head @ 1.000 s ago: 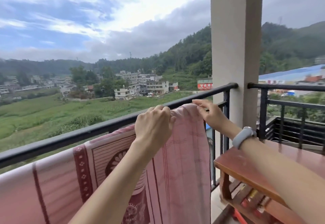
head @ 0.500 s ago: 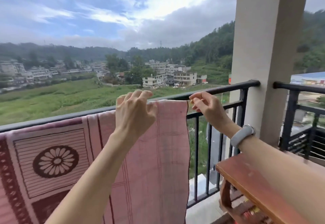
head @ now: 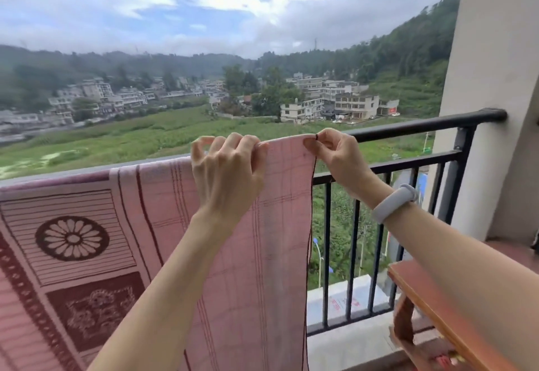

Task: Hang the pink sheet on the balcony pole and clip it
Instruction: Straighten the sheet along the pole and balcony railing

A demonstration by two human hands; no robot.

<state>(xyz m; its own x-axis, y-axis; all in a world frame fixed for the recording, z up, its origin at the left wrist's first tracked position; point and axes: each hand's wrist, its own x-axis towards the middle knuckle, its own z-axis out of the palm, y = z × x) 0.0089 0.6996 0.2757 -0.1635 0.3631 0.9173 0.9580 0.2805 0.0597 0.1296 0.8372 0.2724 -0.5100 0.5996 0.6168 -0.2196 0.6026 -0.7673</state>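
Up top, both hands pinch the pink sheet (head: 242, 225) — left hand (head: 227, 175) curled, right hand (head: 338, 157) at its corner.

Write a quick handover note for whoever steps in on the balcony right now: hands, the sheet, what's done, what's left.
Left hand: fingers curled over the top of the pink sheet where it folds over the balcony pole, gripping it there.
Right hand: pinches the sheet's top right corner at the pole.
Sheet: draped over the pole, hanging down on the near side, its right edge just short of the bare stretch of pole before the pillar.
Done: sheet is hung over the pole.
Left: clip it. No clip shows in this view, so find one first; keep one hand on the sheet meanwhile.
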